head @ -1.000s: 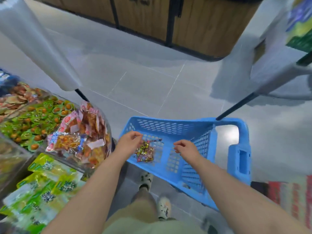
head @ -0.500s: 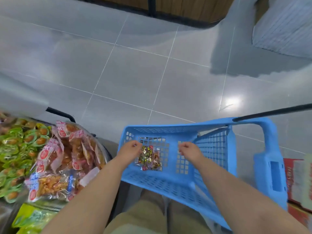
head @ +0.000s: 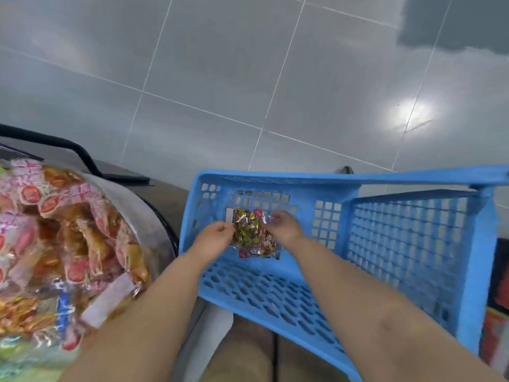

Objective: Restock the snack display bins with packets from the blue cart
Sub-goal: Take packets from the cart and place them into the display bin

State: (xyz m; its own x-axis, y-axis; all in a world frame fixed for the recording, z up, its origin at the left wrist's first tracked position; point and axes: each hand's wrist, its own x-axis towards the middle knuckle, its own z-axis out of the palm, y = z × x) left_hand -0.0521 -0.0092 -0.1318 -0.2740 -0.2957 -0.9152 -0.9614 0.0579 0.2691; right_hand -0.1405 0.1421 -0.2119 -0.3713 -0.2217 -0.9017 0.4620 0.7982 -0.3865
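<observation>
The blue cart (head: 275, 181), a perforated plastic basket, fills the lower middle and right of the head view. A clear packet of yellow and red sweets (head: 252, 234) lies on its floor near the far left corner. My left hand (head: 213, 238) pinches the packet's left edge. My right hand (head: 283, 227) pinches its upper right edge. Both hands are down inside the cart. At the left stands a round clear display bin (head: 143, 216) heaped with pink and orange snack packets (head: 68, 244).
Grey floor tiles stretch beyond the cart. A black metal bar (head: 80, 154) runs behind the bin at the left. Red packaging (head: 498, 299) shows at the right edge past the cart's wall. My legs are below the cart.
My head has tilted down and closer to the cart. My right hand moved left onto the packet, so both hands now hold it; before, only the left hand was at it.
</observation>
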